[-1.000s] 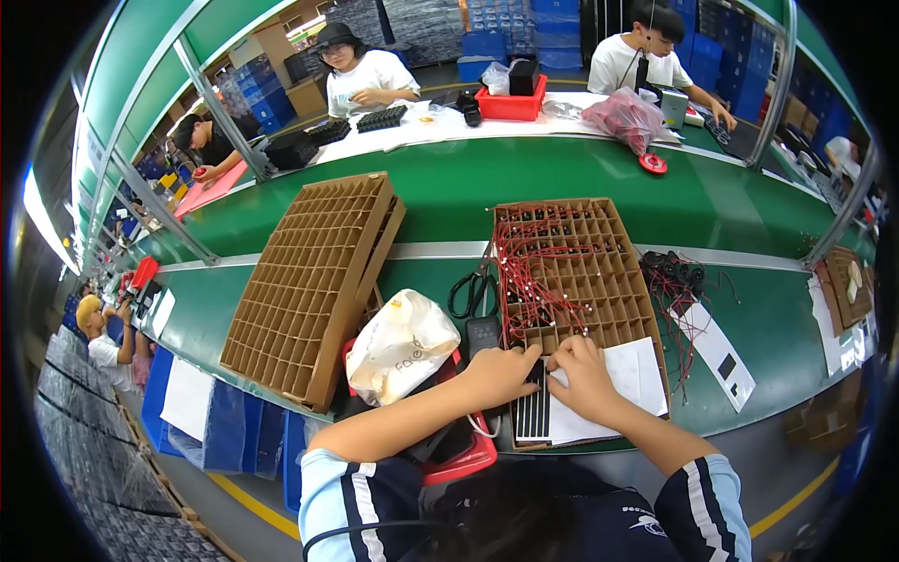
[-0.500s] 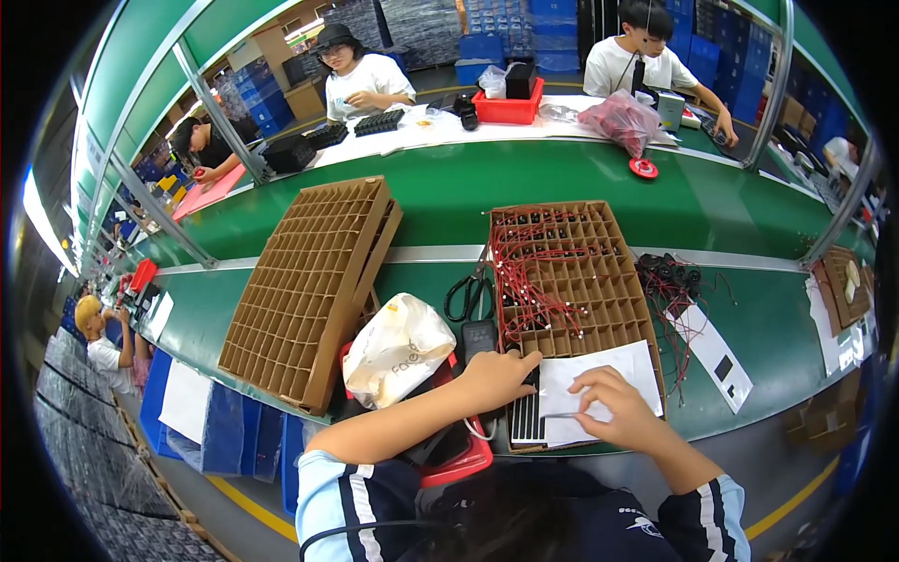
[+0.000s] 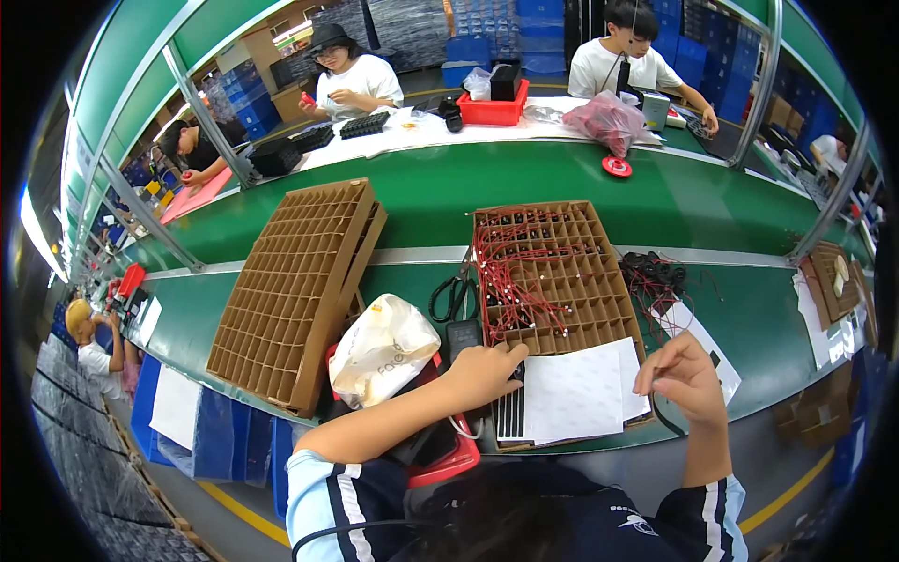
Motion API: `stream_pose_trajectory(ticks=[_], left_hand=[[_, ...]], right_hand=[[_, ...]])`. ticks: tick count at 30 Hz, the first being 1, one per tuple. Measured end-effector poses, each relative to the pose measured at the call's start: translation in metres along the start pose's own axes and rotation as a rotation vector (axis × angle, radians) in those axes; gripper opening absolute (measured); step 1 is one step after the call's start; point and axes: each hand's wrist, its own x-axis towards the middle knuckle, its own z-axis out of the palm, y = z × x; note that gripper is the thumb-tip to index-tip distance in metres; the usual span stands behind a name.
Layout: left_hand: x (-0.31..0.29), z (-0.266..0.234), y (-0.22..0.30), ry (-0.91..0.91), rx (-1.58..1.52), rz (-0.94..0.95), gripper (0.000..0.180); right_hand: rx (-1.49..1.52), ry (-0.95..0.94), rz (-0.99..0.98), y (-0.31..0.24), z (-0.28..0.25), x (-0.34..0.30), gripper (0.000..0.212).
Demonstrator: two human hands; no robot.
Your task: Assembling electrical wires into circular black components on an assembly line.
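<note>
With red-wired parts filling only the far-left cells of the cardboard grid tray (image 3: 557,276), the left hand (image 3: 482,370) presses flat on the strip sheet (image 3: 571,393) at the bench's near edge while the right hand (image 3: 684,375) pinches a thin black strip, so most cells seem left.

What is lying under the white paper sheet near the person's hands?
Under the white paper sheet a sheet of black strips sticks out at its left edge, beside the left hand. Whatever else lies beneath is covered.

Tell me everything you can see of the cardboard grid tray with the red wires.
The cardboard grid tray is brown, divided into many small square cells, lying flat on the green bench. Red wires drape over its left half. White sheets cover its near edge, where the left hand rests.
</note>
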Motion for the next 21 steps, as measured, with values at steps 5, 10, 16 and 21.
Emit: stream_pose_trajectory(ticks=[5,10,16,21], left_hand=[[0.006,-0.012,0.0,0.154,0.032,0.025,0.034],[0.016,-0.025,0.007,0.139,0.164,0.018,0.035],[0.024,-0.005,0.0,0.077,0.199,-0.061,0.034],[0.022,-0.012,-0.003,0.072,0.213,-0.081,0.03]], right_hand=[[-0.136,-0.093,0.054,0.006,0.01,0.02,0.017],[-0.228,-0.121,0.023,0.008,0.022,0.036,0.022],[-0.453,-0.165,0.079,-0.005,0.028,0.056,0.014],[-0.437,-0.287,-0.012,-0.008,0.028,0.071,0.009]])
